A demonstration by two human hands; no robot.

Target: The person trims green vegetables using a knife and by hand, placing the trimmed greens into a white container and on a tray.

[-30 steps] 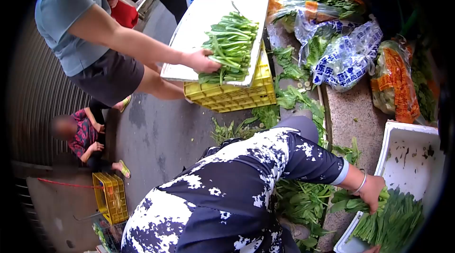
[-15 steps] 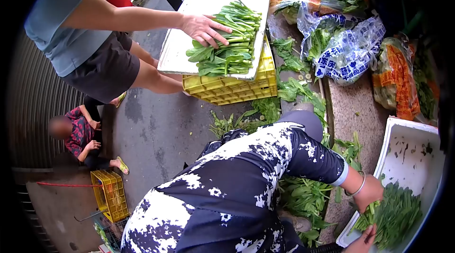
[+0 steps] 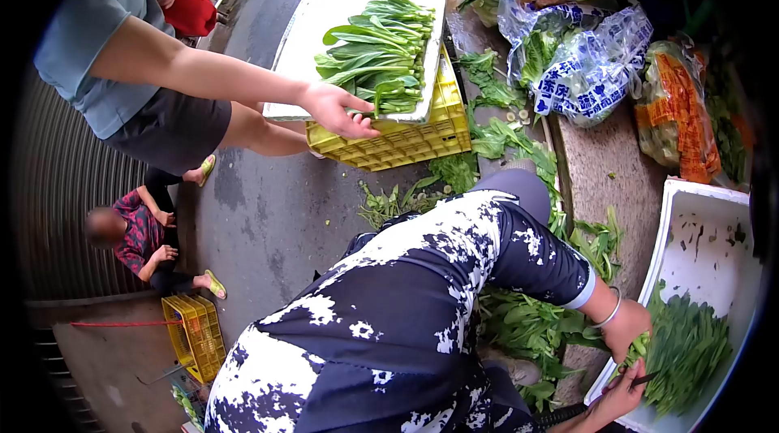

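My left hand (image 3: 629, 326), with a bracelet on its wrist, grips a small bunch of green stems (image 3: 639, 348) at the lower right. Just below it, my right hand (image 3: 623, 394) holds a dark, thin-bladed knife (image 3: 645, 379) close to the stems. Both hands are over the near side of a white foam box (image 3: 704, 230), where a pile of leafy greens (image 3: 686, 352) lies. Loose leafy greens (image 3: 527, 327) are on the ground beside my legs.
A standing person's hand (image 3: 341, 111) is at the edge of a white foam board (image 3: 304, 51) bearing greens, on a yellow crate (image 3: 398, 141). Bagged vegetables (image 3: 592, 76) lie at upper right. A seated person (image 3: 146, 230) is at left, near another yellow crate (image 3: 195, 336).
My right hand has come further into view, and the knife now shows beside the stems in my left hand. The standing person's hand has moved from atop the greens to the board's edge.
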